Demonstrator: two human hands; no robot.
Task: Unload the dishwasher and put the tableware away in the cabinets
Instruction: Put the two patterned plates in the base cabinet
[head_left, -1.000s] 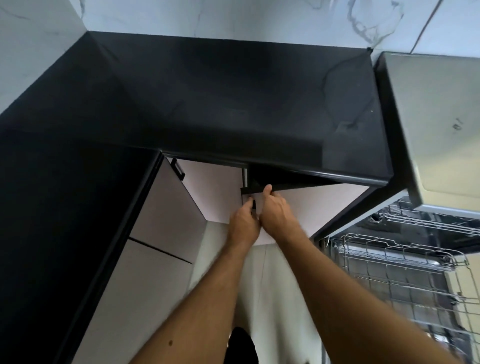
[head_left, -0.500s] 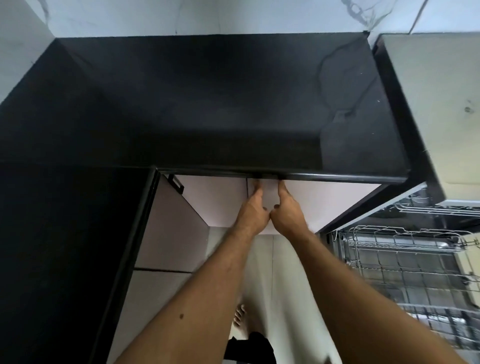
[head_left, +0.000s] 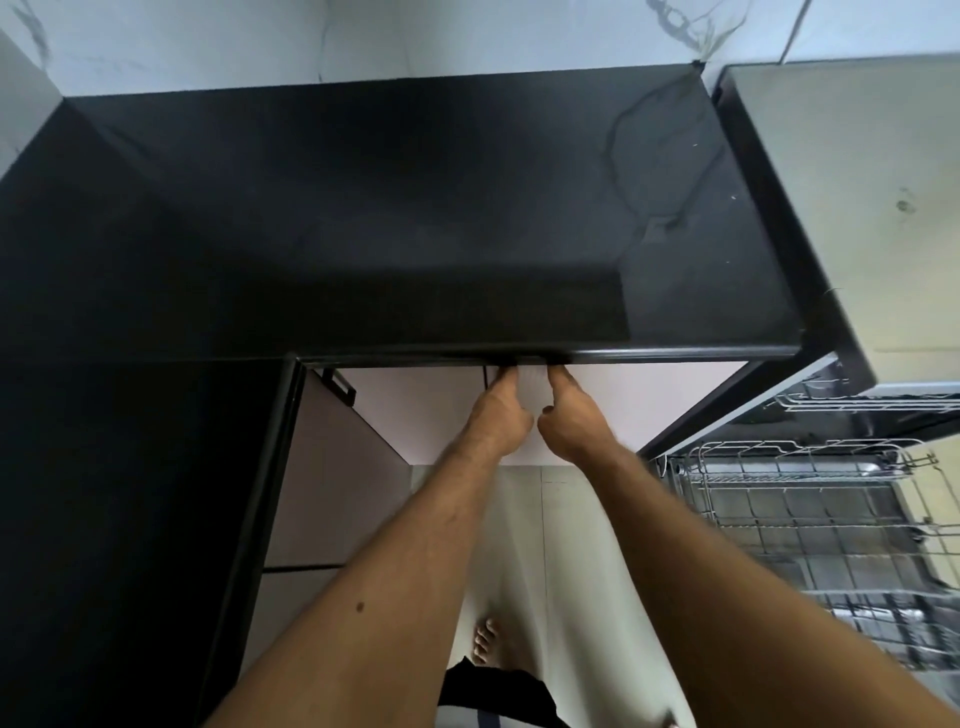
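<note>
Pale drawer front (head_left: 613, 400) upright, both hands at its top edge

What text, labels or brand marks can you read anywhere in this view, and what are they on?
None can be read.
Dishwasher door: faint pale marks along its top edge, too small and blurred to read.
Black countertop, pink drawer front, dishwasher rack and the appliance top: no lettering visible.

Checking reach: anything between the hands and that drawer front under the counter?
Nothing visible. Left hand and right hand are already on the drawer front, fingers up under the black countertop edge.
</note>
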